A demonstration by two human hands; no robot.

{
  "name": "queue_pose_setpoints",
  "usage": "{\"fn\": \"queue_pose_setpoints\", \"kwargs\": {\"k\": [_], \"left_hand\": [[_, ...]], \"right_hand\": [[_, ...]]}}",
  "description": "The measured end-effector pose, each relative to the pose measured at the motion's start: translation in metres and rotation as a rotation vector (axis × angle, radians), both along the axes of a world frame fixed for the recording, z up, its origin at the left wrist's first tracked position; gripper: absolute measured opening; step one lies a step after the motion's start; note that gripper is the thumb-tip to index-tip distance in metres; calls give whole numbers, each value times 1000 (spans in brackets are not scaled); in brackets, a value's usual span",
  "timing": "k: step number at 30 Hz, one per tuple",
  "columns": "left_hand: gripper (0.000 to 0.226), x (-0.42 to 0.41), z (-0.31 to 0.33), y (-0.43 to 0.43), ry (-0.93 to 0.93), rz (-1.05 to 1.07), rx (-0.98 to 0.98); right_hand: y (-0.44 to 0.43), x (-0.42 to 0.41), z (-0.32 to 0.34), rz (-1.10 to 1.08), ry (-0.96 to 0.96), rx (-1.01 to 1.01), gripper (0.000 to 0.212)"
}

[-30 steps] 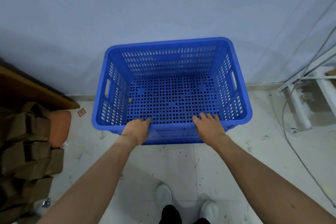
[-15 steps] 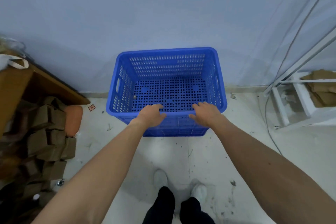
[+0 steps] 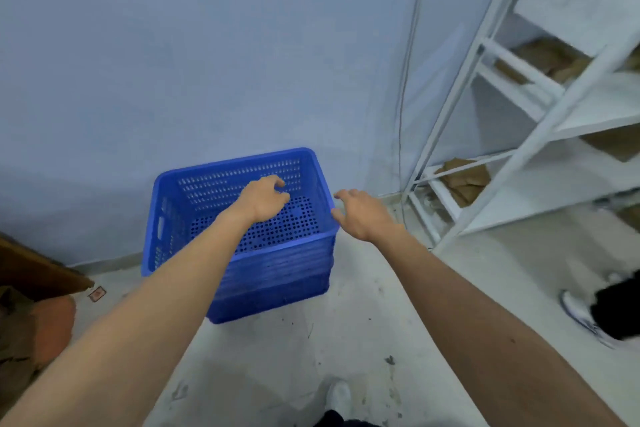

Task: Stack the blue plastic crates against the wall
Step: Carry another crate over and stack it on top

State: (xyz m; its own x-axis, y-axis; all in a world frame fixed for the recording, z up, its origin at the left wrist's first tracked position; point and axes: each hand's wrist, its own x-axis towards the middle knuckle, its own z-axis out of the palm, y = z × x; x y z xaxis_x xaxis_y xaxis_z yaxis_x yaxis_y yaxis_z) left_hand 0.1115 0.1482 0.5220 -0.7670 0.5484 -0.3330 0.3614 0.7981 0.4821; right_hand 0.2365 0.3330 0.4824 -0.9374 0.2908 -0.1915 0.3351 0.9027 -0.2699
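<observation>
Blue crate against the wall, your left hand curled loosely above it (empty), your right hand spread beside its rim, white shelving nearby

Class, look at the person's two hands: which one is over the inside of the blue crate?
The left hand, curled above the blue crate's perforated floor. The right hand is beside the crate's right rim, outside it.

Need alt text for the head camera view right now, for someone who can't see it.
Both bare hands are off the blue crate, which sits on the floor by the wall: the left hand hovers over its inside, the right hand beside its right rim. White shelving stands to the right.
</observation>
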Motion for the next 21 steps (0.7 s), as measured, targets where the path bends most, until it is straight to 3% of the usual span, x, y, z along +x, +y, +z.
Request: {"fn": "queue_pose_setpoints", "kwargs": {"k": [10,21], "left_hand": [[39,121,3,27,-92,-337,176],[36,314,-41,43,-216,-727,96]], "right_hand": [[-23,200,37,-464,-5,63,51],[-104,457,-4,-965,-182,-37,53]]}}
